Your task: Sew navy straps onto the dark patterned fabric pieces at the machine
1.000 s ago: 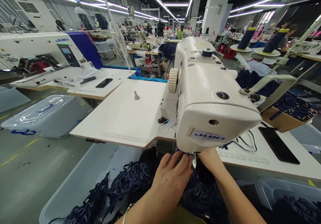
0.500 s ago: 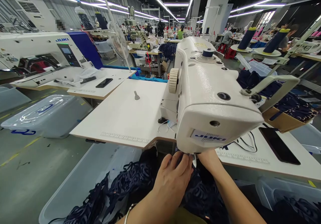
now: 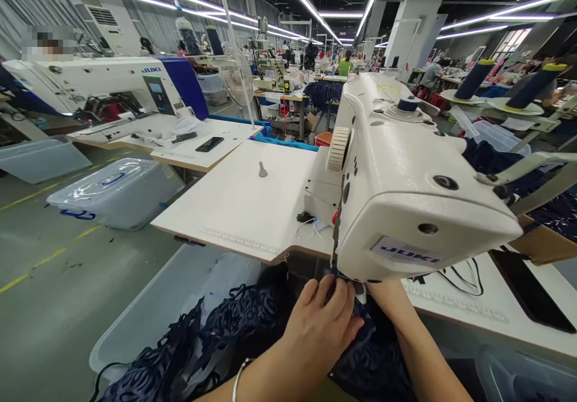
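Note:
A white JUKI sewing machine (image 3: 406, 191) stands on a white table (image 3: 243, 204) in front of me. Dark navy lace fabric (image 3: 360, 354) lies under its head and over my lap. My left hand (image 3: 322, 324) rests on that fabric just below the machine head, fingers curled and pressing it down. My right hand (image 3: 387, 297) reaches under the head beside it; its fingers are hidden by the machine. More navy fabric (image 3: 216, 336) spills into a clear bin (image 3: 148, 324) at lower left.
A black phone (image 3: 532, 291) and a black cord (image 3: 455, 276) lie on the table at right. Navy thread cones (image 3: 473, 77) stand behind the machine. Another JUKI machine (image 3: 108, 89) and a lidded plastic bin (image 3: 112, 188) are at left. Other workers sit far back.
The view has shifted, so the machine and table sit further right in the picture. Both hands stay on the fabric under the machine head.

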Tool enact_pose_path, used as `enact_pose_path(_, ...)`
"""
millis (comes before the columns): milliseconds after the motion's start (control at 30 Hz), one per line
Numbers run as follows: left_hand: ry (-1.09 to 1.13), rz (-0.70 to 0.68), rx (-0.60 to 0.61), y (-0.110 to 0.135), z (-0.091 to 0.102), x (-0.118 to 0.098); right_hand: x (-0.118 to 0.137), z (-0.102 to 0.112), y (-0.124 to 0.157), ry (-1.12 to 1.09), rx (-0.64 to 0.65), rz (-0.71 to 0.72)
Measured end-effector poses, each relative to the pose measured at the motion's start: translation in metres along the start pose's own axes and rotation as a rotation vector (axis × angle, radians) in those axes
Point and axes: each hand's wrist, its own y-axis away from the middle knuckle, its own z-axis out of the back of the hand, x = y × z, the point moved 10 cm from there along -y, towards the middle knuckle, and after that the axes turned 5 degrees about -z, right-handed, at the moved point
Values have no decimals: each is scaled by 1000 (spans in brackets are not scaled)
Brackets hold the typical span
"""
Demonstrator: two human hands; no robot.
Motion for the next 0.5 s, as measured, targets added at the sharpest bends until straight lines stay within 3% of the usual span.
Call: enact_pose_path(500,14,-43,51,7,-11,-5,-5,1,8,-68,-45,-19)
